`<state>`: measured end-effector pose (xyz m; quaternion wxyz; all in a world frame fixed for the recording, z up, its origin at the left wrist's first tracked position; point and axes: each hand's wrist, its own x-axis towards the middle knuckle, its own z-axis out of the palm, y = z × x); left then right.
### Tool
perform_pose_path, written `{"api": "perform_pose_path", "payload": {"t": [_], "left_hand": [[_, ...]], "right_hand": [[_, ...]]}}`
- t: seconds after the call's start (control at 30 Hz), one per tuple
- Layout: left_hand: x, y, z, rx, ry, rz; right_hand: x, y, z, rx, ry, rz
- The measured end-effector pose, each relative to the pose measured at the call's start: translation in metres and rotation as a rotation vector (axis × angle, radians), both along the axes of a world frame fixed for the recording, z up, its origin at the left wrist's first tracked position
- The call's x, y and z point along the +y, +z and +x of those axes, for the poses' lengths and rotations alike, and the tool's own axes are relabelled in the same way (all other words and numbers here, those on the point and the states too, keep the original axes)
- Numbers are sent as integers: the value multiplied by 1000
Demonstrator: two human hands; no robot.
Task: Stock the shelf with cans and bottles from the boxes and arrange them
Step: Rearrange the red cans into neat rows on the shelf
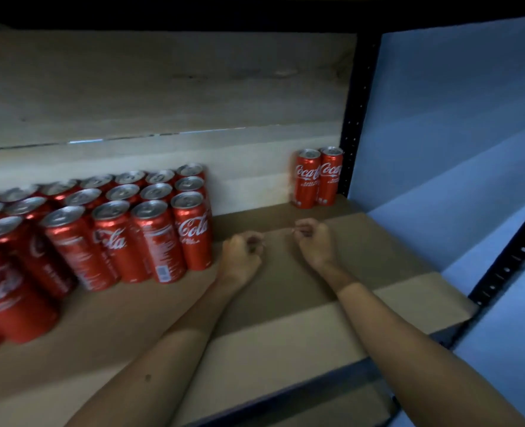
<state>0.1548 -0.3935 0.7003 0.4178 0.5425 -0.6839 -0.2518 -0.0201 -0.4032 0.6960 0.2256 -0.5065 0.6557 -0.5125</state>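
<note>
Shelf board [286,303] fills lower frame; red can block [101,229] at left, upright, packed; can pair [318,178] centre-right, touching, at back corner; left hand [239,257] and right hand [315,241] mid-frame, fingers loosely curled, holding nothing

**Bare Forearms, No Sleeves**

Two forearms were seen bare from elbow to wrist — no sleeve, glove, watch or ring was worn. The left hand [239,257] and the right hand [315,241] were uncovered. A small dark mark — perhaps a mole — was noted on the left forearm.
</note>
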Motion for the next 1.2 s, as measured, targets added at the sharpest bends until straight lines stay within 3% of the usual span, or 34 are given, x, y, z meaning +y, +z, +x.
{"api": "perform_pose_path", "payload": {"t": [0.27, 0.47, 0.67, 0.8, 1.2], "left_hand": [[67, 3, 96, 89, 42, -50], [94, -3, 165, 141, 266, -50], [86, -1, 159, 173, 276, 32], [82, 8, 139, 289, 348, 52], [79, 4, 126, 189, 371, -53]], "right_hand": [[46, -2, 118, -39, 243, -30], [66, -1, 189, -142, 204, -99], [57, 13, 191, -296, 227, -47], [52, 11, 189, -238, 184, -46], [45, 9, 161, -265, 279, -81]]}}
